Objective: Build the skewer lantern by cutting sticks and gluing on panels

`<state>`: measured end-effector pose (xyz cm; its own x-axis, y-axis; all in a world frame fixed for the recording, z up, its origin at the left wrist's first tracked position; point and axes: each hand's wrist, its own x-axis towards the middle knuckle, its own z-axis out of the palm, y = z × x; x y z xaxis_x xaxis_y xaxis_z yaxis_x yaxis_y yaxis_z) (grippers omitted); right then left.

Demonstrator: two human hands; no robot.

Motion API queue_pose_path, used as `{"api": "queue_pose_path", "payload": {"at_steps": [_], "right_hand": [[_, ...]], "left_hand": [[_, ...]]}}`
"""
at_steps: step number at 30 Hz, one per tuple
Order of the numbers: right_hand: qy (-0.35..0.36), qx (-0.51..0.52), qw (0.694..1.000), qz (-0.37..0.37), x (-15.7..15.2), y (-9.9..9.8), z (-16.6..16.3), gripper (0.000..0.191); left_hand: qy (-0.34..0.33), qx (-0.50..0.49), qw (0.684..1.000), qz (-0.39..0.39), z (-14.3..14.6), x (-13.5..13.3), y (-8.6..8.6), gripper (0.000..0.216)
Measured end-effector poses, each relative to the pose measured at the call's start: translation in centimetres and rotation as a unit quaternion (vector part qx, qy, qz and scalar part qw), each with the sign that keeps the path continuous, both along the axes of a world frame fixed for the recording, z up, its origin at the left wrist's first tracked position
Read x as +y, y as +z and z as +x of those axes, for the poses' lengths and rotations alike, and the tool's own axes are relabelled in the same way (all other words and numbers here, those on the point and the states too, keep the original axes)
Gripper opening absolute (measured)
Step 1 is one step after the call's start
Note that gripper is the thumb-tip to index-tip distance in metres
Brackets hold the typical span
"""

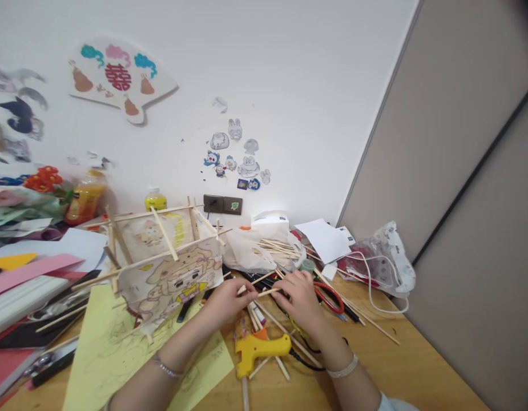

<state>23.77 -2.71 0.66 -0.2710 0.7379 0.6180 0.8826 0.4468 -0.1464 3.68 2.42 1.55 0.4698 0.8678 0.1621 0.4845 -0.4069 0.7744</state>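
A short, pale wooden stick (269, 291) spans the gap between my two hands. My left hand (232, 299) pinches its left end between thumb and fingers. At the other end my right hand (297, 294) has its fingers closed on the stick, partly hiding it. Just below them a yellow glue gun (264, 347) lies on the table with a glue stick poking out of its back. To the left stands a frame of wooden sticks (163, 231), with a paper panel (178, 282) bearing a cartoon drawing on its near side.
Yellow drawn-on paper (212, 365) lies under the frame. Behind my hands, a plastic bag (246, 251) holds many sticks. Loose sticks, a red cable (330, 297) and a white cord (370, 285) spread rightward. Bottles (86, 197) and stacked papers (36, 274) crowd the left.
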Motion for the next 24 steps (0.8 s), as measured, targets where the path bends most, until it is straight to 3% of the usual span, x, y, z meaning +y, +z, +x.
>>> {"api": "queue_pose_path", "payload": {"at_steps": [3, 7, 11, 14, 16, 19, 24], "right_hand": [[0.022, -0.017, 1.000, -0.007, 0.1, -0.5, -0.2, 0.004], [-0.004, -0.068, 0.997, 0.021, 0.6, -0.8, -1.4, 0.007], [0.013, -0.103, 0.994, 0.029, 1.3, 0.8, -2.6, 0.005], [0.068, -0.063, 0.995, 0.022, 1.3, 2.4, -2.8, 0.020], [0.101, -0.045, 0.994, -0.006, 1.1, 2.8, -2.8, 0.013], [0.139, -0.111, 0.979, -0.095, 0.7, 2.0, -3.0, 0.011], [0.056, -0.202, 0.960, -0.187, 0.1, -0.1, -4.1, 0.014]], "left_hand": [[-0.025, 0.029, 0.999, 0.012, -0.4, -0.2, 0.6, 0.032], [-0.055, 0.086, 0.994, 0.033, -0.4, -0.9, 0.9, 0.032], [-0.050, 0.133, 0.989, 0.040, -0.3, -1.0, 0.8, 0.033], [-0.011, 0.135, 0.990, 0.047, -0.6, -0.6, 0.7, 0.033], [0.033, 0.119, 0.991, 0.048, -1.0, -0.1, 0.6, 0.032], [0.074, 0.087, 0.993, 0.037, -1.6, 0.9, 0.3, 0.032], [0.109, 0.078, 0.991, 0.027, -2.1, 1.9, -0.4, 0.034]]}}
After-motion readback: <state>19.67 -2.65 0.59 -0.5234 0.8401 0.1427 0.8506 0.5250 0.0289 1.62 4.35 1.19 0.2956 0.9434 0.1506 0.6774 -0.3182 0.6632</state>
